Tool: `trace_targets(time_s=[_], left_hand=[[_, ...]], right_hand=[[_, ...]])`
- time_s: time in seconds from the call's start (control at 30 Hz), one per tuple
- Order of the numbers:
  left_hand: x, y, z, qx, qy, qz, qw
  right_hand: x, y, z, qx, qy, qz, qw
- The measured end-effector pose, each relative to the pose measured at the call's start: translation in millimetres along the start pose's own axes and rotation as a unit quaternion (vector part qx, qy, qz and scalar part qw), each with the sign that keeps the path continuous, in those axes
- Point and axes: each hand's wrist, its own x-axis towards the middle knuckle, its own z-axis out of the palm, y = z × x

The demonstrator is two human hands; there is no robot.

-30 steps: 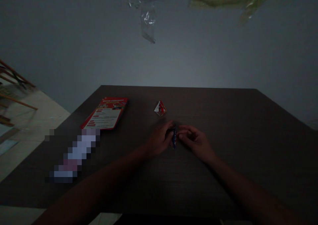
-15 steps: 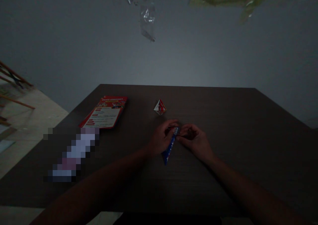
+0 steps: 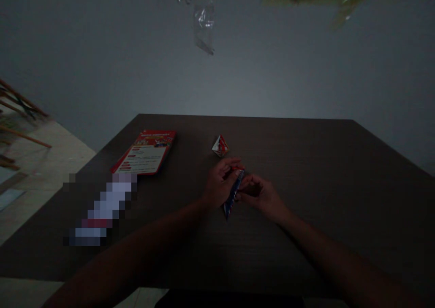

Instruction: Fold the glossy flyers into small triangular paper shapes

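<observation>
Between my hands is a narrow, pointed piece of folded paper (image 3: 232,198), blue with white marks and some red at its upper end. My left hand (image 3: 219,183) is closed on its upper part, the thumb lying along the blue face. My right hand (image 3: 260,194) pinches at its right edge, thumb and forefinger together; the fingertips are partly hidden. Just beyond my hands a small red and white folded paper shape (image 3: 220,146) with pointed sides stands on the dark table (image 3: 306,154).
At the left lies a stack of red printed leaflets (image 3: 146,151), with a blurred-out strip (image 3: 105,208) in front of it. A grey wall (image 3: 272,72) rises behind the table, with clear and yellow plastic taped on it. Wooden legs (image 3: 25,136) stand at far left.
The folded paper has turned a little in my hands, showing a narrower blue face and more red at the top. My right hand has slid slightly down along its edge.
</observation>
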Motion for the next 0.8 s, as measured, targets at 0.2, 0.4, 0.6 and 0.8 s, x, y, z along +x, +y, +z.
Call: trace_targets(time_s=[0.2, 0.4, 0.6, 0.8], left_hand=[[-5, 2, 4, 0.017, 0.002, 0.006, 1.000], [-12, 12, 2, 0.151, -0.061, 0.093, 0.982], [-10, 15, -3, 0.263, -0.081, 0.220, 0.936], [-10, 12, -4, 0.278, -0.093, 0.240, 0.925]], right_hand=[[-2, 2, 7, -0.099, 0.045, -0.014, 0.994], [-1, -1, -2, -0.184, 0.133, -0.046, 0.973], [-4, -3, -13, -0.287, 0.193, -0.110, 0.932], [-10, -12, -16, -0.395, 0.186, -0.150, 0.887]])
